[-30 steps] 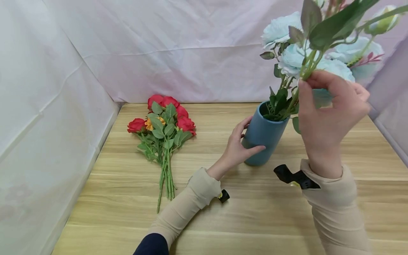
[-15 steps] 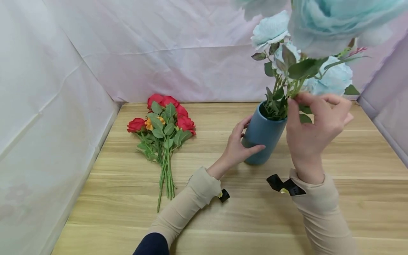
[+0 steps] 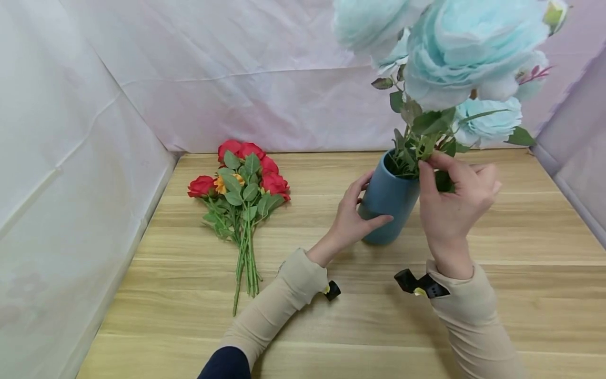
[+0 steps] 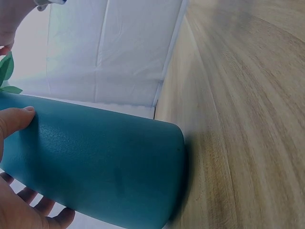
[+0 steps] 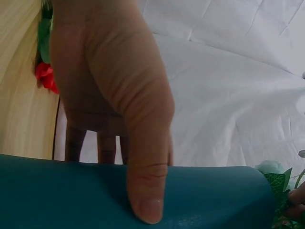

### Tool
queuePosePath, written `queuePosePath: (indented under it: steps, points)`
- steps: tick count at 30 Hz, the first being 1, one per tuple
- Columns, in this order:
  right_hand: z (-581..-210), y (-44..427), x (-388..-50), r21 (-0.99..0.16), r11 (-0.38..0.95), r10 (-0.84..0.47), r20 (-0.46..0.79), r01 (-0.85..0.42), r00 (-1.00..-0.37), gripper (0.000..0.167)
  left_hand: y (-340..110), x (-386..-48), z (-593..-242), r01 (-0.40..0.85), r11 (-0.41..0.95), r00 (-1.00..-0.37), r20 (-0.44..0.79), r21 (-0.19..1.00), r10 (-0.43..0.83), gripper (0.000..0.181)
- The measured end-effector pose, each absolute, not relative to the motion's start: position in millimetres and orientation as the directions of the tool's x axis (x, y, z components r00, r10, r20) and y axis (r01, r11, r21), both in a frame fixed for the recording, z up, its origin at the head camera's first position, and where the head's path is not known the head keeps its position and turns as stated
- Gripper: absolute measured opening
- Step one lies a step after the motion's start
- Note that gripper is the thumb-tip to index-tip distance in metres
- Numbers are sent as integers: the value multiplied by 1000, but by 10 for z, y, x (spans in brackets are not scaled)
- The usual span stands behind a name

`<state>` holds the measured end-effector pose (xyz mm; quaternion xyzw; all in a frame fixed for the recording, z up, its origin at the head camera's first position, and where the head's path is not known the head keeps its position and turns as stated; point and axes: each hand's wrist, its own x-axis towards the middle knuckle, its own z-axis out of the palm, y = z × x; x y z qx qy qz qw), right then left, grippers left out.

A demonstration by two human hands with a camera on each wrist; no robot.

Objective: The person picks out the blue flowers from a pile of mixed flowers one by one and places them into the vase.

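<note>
My left hand grips the side of a blue vase, thumb across the front and fingers round the far side. The vase's base is at the tabletop in the left wrist view. Light blue artificial flowers rise above its mouth, with green leaves at the rim. Beside the rim, my right hand pinches a flower stem between thumb and forefinger; the leaves partly hide this stem and its lower end. In the right wrist view, the left thumb crosses the vase, and right fingertips show at the edge.
A bunch of red roses with an orange flower and green stems lies on the left of the wooden table. White cloth hangs behind the table and along its sides.
My right hand has moved down and left toward the vase's mouth, bringing the pinched stem along. Large blue blooms have come into view at the top. My left hand keeps its grip on the vase.
</note>
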<state>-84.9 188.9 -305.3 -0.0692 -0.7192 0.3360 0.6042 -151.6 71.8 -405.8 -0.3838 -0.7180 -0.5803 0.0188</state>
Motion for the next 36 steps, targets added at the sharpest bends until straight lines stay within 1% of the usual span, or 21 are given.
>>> queuePosePath:
  steps: [10,15,21,23,26,30,33,36]
  points:
    - [-3166,1945,-849,-599,738,521,798,-310,-302,12,706,-1505,-4051,570,47,-710,462,821,532,85]
    - [-3206,1973,-828,-599,741,498,794,-304,-349,11,696,-1501,-4047,559,61,-719,448,827,531,85]
    - [-3234,1988,-802,-587,750,467,797,-306,-384,10,700,-1498,-4044,544,71,-729,429,836,533,85]
    - [-3226,1983,-796,-600,736,472,787,-315,-396,9,703,-1503,-4046,548,73,-728,433,833,532,85]
    - [-3221,1970,-794,-629,701,489,767,-336,-415,12,704,-1506,-4045,563,68,-720,447,824,531,85]
    - [-3238,1962,-814,-655,668,522,750,-352,-406,17,710,-1513,-4051,586,55,-705,475,808,527,85]
    - [-3259,1969,-837,-673,647,559,739,-358,-377,17,715,-1518,-4059,594,52,-700,484,803,525,85]
    - [-3288,1982,-842,-679,632,575,734,-373,-362,18,716,-1518,-4060,591,52,-702,481,805,525,85]
